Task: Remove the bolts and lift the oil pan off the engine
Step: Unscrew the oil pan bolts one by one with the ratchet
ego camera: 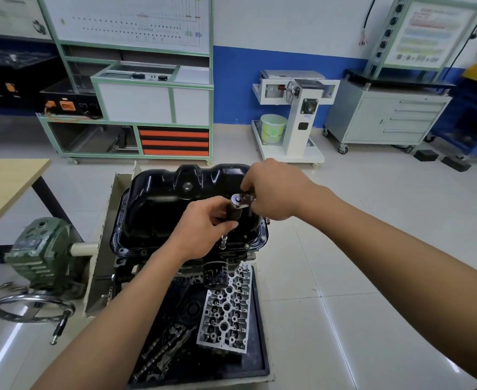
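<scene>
Nothing here is sharp enough to read. The white wiring-diagram board at the far left shows only blurred lines and dots. The colour-banded poster on the far right stand is smeared. Pale print on the black cylindrical oil filter near the middle is illegible too.

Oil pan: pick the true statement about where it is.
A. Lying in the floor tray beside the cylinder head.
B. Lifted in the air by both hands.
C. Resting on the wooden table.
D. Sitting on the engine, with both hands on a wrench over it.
D: the oil pan sits on the engine while the left hand and right hand hold a socket wrench standing at its near rim.
</scene>
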`<state>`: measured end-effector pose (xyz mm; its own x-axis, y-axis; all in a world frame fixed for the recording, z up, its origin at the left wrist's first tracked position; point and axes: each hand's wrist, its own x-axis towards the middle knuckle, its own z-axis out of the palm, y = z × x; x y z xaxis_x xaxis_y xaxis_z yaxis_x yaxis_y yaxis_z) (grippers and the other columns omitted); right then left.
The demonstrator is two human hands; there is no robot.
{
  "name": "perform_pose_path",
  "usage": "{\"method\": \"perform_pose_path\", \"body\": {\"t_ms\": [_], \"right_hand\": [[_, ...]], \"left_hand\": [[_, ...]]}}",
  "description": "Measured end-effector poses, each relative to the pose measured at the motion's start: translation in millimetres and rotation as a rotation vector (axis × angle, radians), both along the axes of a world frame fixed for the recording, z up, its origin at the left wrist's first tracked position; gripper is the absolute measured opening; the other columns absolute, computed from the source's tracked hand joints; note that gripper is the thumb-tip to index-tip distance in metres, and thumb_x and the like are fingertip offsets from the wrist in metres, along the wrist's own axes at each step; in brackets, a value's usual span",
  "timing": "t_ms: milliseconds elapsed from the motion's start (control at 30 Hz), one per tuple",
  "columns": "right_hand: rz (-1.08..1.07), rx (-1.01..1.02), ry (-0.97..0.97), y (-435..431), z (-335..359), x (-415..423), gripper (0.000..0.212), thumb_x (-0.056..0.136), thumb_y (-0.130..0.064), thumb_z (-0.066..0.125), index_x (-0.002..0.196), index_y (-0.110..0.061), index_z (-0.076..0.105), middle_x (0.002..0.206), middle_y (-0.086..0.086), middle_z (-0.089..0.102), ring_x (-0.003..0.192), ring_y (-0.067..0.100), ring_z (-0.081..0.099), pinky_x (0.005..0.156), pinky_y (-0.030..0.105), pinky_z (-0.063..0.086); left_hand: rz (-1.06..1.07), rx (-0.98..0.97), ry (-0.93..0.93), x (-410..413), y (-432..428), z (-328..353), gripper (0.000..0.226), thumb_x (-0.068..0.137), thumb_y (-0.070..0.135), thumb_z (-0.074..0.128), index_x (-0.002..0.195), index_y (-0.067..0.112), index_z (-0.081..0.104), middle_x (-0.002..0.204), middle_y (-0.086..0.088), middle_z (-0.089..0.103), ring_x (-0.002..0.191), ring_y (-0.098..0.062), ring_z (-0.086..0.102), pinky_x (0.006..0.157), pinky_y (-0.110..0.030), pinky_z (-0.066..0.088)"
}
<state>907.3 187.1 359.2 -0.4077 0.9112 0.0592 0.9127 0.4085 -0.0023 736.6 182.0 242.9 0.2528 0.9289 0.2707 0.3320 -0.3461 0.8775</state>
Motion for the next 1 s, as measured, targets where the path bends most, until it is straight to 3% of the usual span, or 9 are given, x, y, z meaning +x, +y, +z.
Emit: {"method": "perform_pose_path", "body": {"t_ms": [67, 200, 333, 467, 633, 700, 800, 900, 1000], "right_hand": [[-0.006, -0.158, 0.079, -1, 1, -1, 0.01, 0.079, -0.027, 0.072, 0.077, -0.018, 0.074, 0.071, -0.001, 0.069, 0.065, 0.016, 0.062, 0.054, 0.025, 0.042], [-0.057, -0.308, 0.194, -11, -10, -9, 0.038, 0.083, -0.045, 0.069, 0.061, -0.014, 0.063, 0.049, -0.005, 0.066, 0.046, 0.007, 0.063, 0.054, 0.028, 0.053], [-0.106, -0.188, 0.229, -15, -21, -19, 0.049, 0.081, -0.053, 0.067, 0.054, -0.018, 0.047, 0.046, -0.005, 0.051, 0.047, 0.015, 0.051, 0.048, 0.027, 0.034], [-0.088, -0.148, 0.189, -14, -15, -18, 0.041, 0.079, -0.041, 0.073, 0.057, -0.02, 0.045, 0.056, -0.002, 0.047, 0.052, 0.018, 0.048, 0.049, 0.027, 0.03], [0.074, -0.012, -0.045, -13, -4, -14, 0.021, 0.084, -0.023, 0.071, 0.07, -0.022, 0.055, 0.067, -0.003, 0.038, 0.059, 0.019, 0.04, 0.048, 0.027, 0.023], [0.1, 0.1, -0.129, -11, -3, -12, 0.015, 0.088, -0.013, 0.063, 0.078, -0.023, 0.058, 0.067, -0.002, 0.032, 0.056, 0.018, 0.033, 0.051, 0.027, 0.024], [0.099, 0.132, -0.136, -8, -3, -11, 0.024, 0.086, -0.005, 0.056, 0.098, -0.02, 0.071, 0.08, 0.003, 0.047, 0.066, 0.025, 0.042, 0.056, 0.031, 0.029], [0.144, 0.093, -0.104, -4, -8, -11, 0.027, 0.079, -0.006, 0.063, 0.1, -0.021, 0.073, 0.105, 0.005, 0.065, 0.089, 0.03, 0.061, 0.062, 0.036, 0.048], [0.134, 0.09, -0.074, -3, -13, -12, 0.026, 0.077, -0.007, 0.065, 0.098, -0.02, 0.071, 0.103, 0.005, 0.066, 0.096, 0.03, 0.061, 0.063, 0.036, 0.049]], "left_hand": [[0.036, 0.02, -0.015, 1, 1, -2, 0.036, 0.085, 0.005, 0.081, 0.093, 0.038, 0.069, 0.092, 0.013, 0.076, 0.09, -0.005, 0.073, 0.081, -0.017, 0.056], [0.122, 0.068, -0.011, 3, 3, -6, 0.034, 0.078, 0.013, 0.087, 0.077, 0.034, 0.06, 0.075, 0.013, 0.07, 0.066, -0.004, 0.065, 0.061, -0.019, 0.052], [0.204, 0.109, -0.02, 2, 5, -11, 0.038, 0.072, 0.021, 0.087, 0.069, 0.026, 0.05, 0.066, 0.001, 0.058, 0.055, -0.005, 0.042, 0.05, -0.026, 0.04], [0.164, 0.08, -0.051, 3, 4, -9, 0.03, 0.074, 0.017, 0.09, 0.08, 0.026, 0.062, 0.074, 0.0, 0.066, 0.065, -0.021, 0.059, 0.062, -0.039, 0.053], [-0.033, 0.022, 0.007, 0, 2, -7, 0.039, 0.082, 0.011, 0.084, 0.093, 0.045, 0.069, 0.092, 0.015, 0.073, 0.085, -0.008, 0.069, 0.077, -0.016, 0.053], [-0.077, -0.028, 0.014, -1, 2, -7, 0.032, 0.086, 0.009, 0.08, 0.101, 0.037, 0.071, 0.095, 0.014, 0.073, 0.085, -0.012, 0.071, 0.078, -0.022, 0.058], [-0.137, -0.04, 0.029, -3, 2, -3, 0.032, 0.092, 0.006, 0.073, 0.108, 0.034, 0.07, 0.103, 0.014, 0.075, 0.095, -0.011, 0.072, 0.086, -0.024, 0.058], [-0.166, -0.049, 0.05, -6, 1, 2, 0.039, 0.094, 0.005, 0.07, 0.113, 0.04, 0.068, 0.108, 0.02, 0.074, 0.104, -0.003, 0.07, 0.09, -0.013, 0.052], [-0.137, -0.039, 0.057, -6, 2, 0, 0.034, 0.093, 0.005, 0.071, 0.11, 0.035, 0.07, 0.105, 0.021, 0.075, 0.101, -0.002, 0.071, 0.089, -0.011, 0.051]]}}
